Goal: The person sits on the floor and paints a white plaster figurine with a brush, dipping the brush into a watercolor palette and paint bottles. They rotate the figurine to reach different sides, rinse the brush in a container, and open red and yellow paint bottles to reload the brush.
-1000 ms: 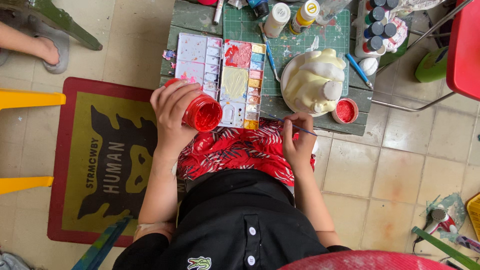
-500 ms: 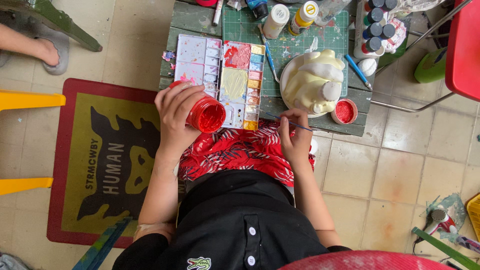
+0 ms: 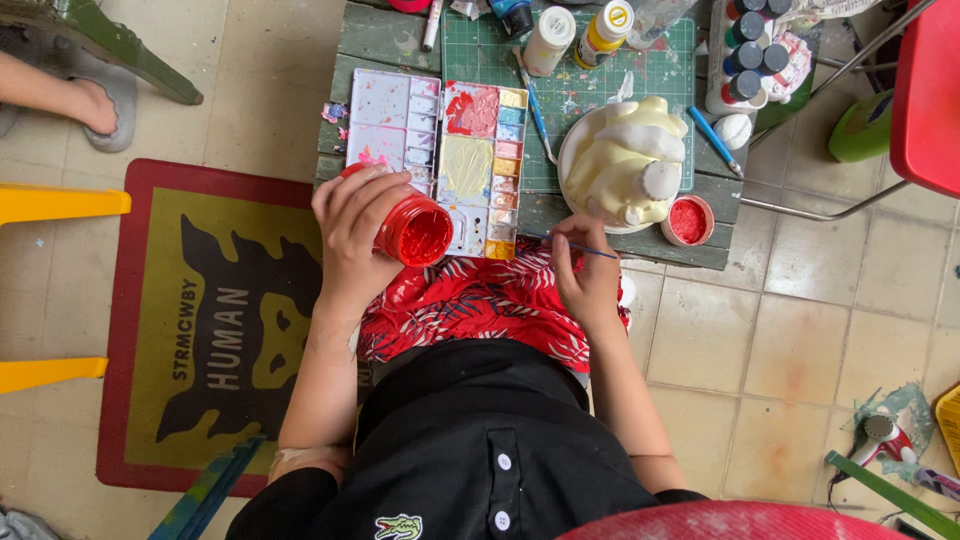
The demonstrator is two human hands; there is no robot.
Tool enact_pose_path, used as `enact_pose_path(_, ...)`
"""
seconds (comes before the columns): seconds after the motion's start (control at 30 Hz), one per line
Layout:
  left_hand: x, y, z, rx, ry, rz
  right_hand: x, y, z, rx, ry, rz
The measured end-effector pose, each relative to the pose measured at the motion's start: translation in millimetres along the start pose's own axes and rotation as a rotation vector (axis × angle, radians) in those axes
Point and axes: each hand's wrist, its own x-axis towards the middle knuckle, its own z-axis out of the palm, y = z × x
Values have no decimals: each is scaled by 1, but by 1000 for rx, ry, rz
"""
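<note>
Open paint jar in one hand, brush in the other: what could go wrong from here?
1. The open red paint jar in the left hand sits tilted above the red patterned shorts, so paint may spill.
2. The thin blue-handled brush in the right hand is close to the pale cream figurine and might smear it.

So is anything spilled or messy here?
Nothing has spilled. The left hand holds an open red paint jar tipped sideways, paint still inside. Its red lid lies upturned at the table edge. Old paint smears the green cutting mat. The right hand holds a thin brush.
</note>
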Motion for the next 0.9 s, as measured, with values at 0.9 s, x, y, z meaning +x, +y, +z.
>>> enact_pose_path(0.9, 1, 2, 1, 10, 10, 5, 2, -6, 2, -113, -1, -130)
